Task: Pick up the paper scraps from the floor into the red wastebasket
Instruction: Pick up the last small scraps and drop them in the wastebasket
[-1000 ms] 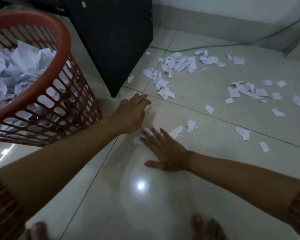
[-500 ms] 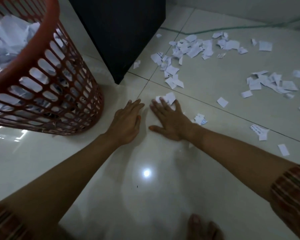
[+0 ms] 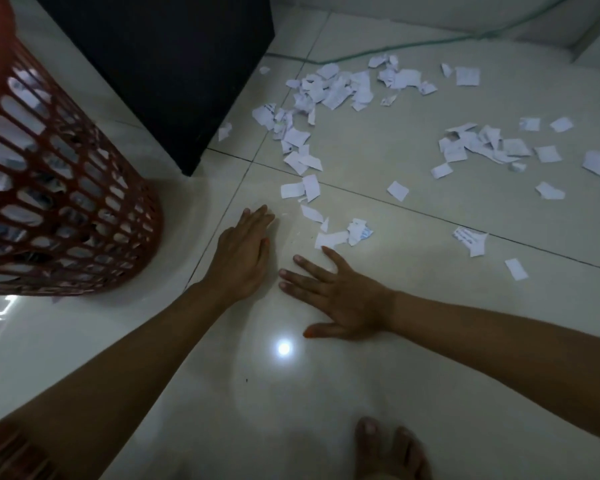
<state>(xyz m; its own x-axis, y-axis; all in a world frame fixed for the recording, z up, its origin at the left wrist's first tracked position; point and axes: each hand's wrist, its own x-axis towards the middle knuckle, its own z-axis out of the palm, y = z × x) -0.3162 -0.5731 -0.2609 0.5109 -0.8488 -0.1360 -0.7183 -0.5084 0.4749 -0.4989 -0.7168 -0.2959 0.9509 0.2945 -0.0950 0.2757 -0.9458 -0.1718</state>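
The red wastebasket [image 3: 84, 216] stands at the left, its lattice wall showing white paper inside. White paper scraps lie scattered on the tiled floor: a small group [image 3: 329, 237] just beyond my right fingertips, a band [image 3: 333, 91] farther back, another cluster [image 3: 482, 147] at the right. My left hand [image 3: 243, 258] lies flat on the floor, fingers straight and together, holding nothing. My right hand [image 3: 340, 296] is flat with fingers spread, its index fingertip touching the nearest scrap.
A dark cabinet [image 3: 174, 64] stands behind the wastebasket, its corner near the scraps. A green cable [image 3: 395, 46] runs along the far floor. My bare foot [image 3: 388, 452] shows at the bottom edge. A lamp reflection glares on the glossy tile.
My right hand has slid back toward me and spread its fingers, leaving scraps ahead of it. My left hand stays flat near the same spot. The view has tilted lower.
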